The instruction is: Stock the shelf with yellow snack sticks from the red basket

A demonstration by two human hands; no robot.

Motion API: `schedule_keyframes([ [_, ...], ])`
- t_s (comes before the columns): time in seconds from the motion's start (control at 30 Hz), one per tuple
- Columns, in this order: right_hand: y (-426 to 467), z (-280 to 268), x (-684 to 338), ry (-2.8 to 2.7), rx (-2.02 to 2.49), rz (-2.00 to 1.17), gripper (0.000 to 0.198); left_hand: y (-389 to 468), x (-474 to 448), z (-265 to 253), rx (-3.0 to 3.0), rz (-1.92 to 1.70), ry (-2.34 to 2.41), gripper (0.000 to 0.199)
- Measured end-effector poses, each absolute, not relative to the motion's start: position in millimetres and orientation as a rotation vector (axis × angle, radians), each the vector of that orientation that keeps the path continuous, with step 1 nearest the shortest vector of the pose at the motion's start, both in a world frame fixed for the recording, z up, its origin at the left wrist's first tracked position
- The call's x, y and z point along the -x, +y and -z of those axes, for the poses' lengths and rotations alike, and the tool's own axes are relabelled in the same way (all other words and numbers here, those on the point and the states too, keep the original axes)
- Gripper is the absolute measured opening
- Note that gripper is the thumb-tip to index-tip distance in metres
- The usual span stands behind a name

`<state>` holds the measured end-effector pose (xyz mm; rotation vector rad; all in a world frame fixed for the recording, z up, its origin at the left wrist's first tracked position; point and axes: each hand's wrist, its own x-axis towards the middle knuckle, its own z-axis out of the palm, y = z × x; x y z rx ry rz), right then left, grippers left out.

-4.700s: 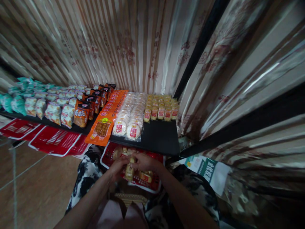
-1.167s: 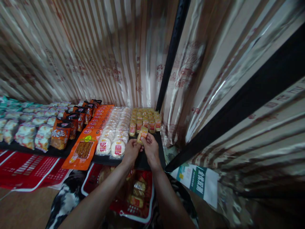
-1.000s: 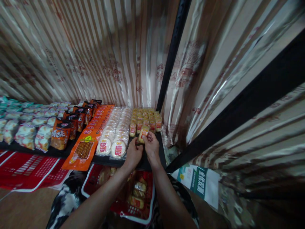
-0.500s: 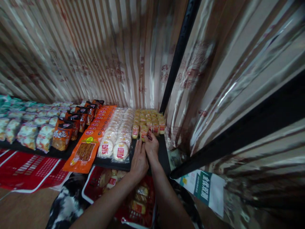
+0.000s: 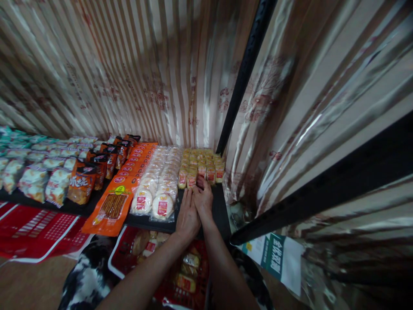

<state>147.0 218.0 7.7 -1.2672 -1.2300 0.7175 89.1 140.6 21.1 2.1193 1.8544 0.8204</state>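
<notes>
Along the black shelf (image 5: pixel 219 206), starting at the far left, lie teal packets (image 5: pixel 9 137), then pale bags of snacks (image 5: pixel 32 181) with red-and-white labels too blurred to read. Next come dark orange bags (image 5: pixel 80 187) bearing large white characters, and a flat orange pack (image 5: pixel 112 206) showing brown sticks under a yellow round badge; its red oval logos repeat up the row behind it. Beside that sit clear packs of round white cakes (image 5: pixel 161 206) with red labels, the print too small to make out. The left hand (image 5: pixel 187 215) lies flat on the shelf, fingers stretched forward and holding nothing, tips just short of the small yellow packets (image 5: pixel 201 165). The right hand (image 5: pixel 204 199) touches it, fingers bent down onto the front packet (image 5: pixel 192 180) of that block, pressing rather than gripping it. Below the shelf a red basket (image 5: pixel 119 254) holds more yellow packets. To the right, a white-and-green printed sheet (image 5: pixel 274 258) hangs by the striped curtain (image 5: pixel 129 77).
</notes>
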Motion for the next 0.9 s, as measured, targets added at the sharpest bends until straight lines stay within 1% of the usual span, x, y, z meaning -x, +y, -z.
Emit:
schedule_keyframes([
  [0.23, 209.5, -14.3, -149.9, -1.278, 1.335, -0.628, 0.021, 140.4, -89.9, -20.8, -2.043, -0.856, 1.897, 0.053],
  [0.43, 206.0, -20.4, -149.5, -1.307, 1.364, -0.630, 0.025, 141.2, -91.7, -26.2, -2.079, -0.733, 1.926, 0.052],
  [0.9, 206.1, -17.6, -151.8, -1.316, 1.363, -0.649, 0.030, 138.8, -91.4, -23.5, -2.299, -0.687, 1.953, 0.053],
])
